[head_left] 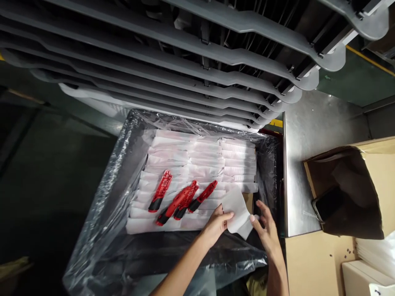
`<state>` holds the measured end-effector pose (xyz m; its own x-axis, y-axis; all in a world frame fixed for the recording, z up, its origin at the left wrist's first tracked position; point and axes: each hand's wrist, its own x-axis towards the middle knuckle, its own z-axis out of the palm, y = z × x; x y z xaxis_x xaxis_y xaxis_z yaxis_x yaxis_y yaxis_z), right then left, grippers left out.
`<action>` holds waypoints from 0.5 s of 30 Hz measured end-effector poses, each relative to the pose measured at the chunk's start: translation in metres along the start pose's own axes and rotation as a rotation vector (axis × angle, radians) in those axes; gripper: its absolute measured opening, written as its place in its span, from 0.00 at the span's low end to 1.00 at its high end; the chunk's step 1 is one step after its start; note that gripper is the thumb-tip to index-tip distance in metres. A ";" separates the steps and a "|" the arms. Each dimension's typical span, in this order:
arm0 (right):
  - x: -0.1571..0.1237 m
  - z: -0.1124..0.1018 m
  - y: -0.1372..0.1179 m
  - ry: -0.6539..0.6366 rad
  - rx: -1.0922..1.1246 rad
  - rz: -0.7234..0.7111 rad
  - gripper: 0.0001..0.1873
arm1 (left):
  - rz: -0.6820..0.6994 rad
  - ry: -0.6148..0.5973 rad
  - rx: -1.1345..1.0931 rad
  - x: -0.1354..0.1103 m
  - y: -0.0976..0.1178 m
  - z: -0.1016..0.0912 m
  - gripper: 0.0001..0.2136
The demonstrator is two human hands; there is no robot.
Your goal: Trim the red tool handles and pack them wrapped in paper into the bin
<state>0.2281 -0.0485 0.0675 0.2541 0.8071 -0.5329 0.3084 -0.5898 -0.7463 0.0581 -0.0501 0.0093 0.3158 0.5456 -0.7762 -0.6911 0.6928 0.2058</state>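
Observation:
My left hand (217,224) pinches a thin white paper sheet (236,209) by its left edge, thumb on top. At the right edge of this bent sheet, the thumb and a finger of my right hand (267,230) close on the paper, while its other fingers stretch away. Whether anything lies beneath the sheet is hidden. Left of my hands lie several red-and-black plastic tool housings, among them a single one (161,191), an overlapping pair (177,203) and another (203,196). They rest on rows of white paper-wrapped pieces (203,158).
A bin lined with clear plastic (105,193) surrounds the rows. Grey stacked trays (185,78) overhang its far side. On the right are a metal table (324,119), an open cardboard box (373,164) with a dark object inside, and a stack of white sheets (376,257).

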 end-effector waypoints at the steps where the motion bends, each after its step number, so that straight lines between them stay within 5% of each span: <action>1: -0.001 0.002 0.009 -0.109 0.061 0.053 0.35 | -0.012 0.018 -0.019 0.004 -0.001 -0.003 0.24; 4: -0.010 0.016 0.035 -0.307 0.177 0.196 0.29 | -0.021 0.097 -0.079 0.020 -0.004 -0.011 0.17; 8: -0.020 0.029 0.057 -0.163 0.135 0.241 0.30 | -0.089 0.195 -0.138 0.036 -0.011 -0.023 0.10; 13: -0.019 0.024 0.060 0.002 -0.044 0.256 0.28 | -0.437 0.075 -0.124 0.022 -0.044 -0.027 0.14; 15: -0.022 0.017 0.052 0.041 -0.132 0.261 0.27 | -0.478 0.041 -0.140 0.016 -0.064 -0.027 0.11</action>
<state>0.2230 -0.0967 0.0335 0.3766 0.6274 -0.6816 0.3435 -0.7778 -0.5263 0.0895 -0.0982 -0.0326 0.5947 0.1612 -0.7876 -0.5569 0.7891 -0.2590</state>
